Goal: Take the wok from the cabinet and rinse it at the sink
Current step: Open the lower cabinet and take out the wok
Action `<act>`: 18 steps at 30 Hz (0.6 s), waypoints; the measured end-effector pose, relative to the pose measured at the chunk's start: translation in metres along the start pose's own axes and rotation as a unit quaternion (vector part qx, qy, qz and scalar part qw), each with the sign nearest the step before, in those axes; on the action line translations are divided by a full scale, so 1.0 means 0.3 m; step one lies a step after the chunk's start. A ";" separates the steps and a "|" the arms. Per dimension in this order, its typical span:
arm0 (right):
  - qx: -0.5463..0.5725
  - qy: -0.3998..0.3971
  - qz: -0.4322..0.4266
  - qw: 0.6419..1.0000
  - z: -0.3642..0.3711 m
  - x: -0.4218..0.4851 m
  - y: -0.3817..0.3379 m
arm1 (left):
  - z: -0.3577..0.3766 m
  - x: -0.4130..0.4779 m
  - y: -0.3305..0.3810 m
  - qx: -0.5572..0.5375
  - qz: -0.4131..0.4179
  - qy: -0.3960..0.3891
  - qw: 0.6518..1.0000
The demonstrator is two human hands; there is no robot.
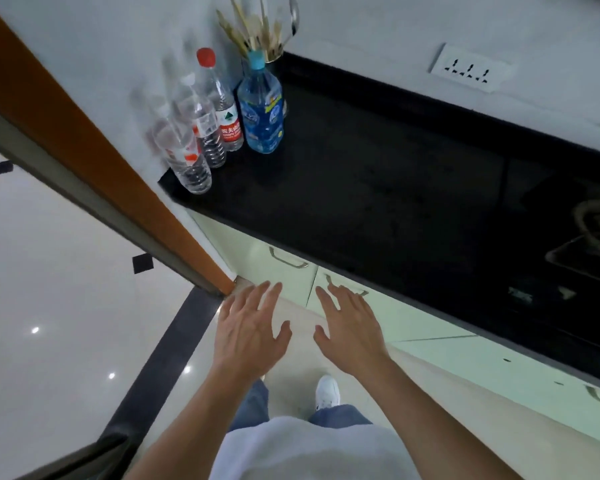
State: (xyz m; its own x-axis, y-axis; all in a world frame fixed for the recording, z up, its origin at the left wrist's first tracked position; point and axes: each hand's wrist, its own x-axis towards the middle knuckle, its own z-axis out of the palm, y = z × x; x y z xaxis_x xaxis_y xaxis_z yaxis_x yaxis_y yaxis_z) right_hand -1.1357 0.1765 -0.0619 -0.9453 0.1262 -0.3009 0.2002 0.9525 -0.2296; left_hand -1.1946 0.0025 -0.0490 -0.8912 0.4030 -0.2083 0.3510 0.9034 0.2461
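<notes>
Pale green cabinet doors (291,275) run below the black countertop (378,188), each with a metal handle; both doors look closed. My left hand (250,327) is held out flat with fingers spread, in front of the left door and below its handle (288,259). My right hand (350,327) is also spread and empty, its fingertips close to the handle (347,285) of the second door. No wok and no sink show in the head view.
Several plastic bottles (219,123) and a blue bottle (261,109) stand at the counter's left end by a utensil holder (264,32). A gas hob (589,237) sits at the right. An orange door frame (94,161) borders the left; a wall socket (468,69) is above.
</notes>
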 end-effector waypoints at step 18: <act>0.086 0.009 0.283 0.955 0.210 0.183 -0.025 | 0.219 0.473 -0.212 0.086 0.257 -0.125 0.955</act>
State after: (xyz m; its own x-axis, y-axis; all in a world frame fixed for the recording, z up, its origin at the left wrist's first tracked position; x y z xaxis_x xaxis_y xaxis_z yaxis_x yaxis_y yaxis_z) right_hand -1.1730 0.1588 -0.1350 -0.6772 0.6130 -0.4070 0.7182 0.6709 -0.1846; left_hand -1.3246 0.0118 -0.1564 -0.5007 0.8018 -0.3262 0.7843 0.5796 0.2210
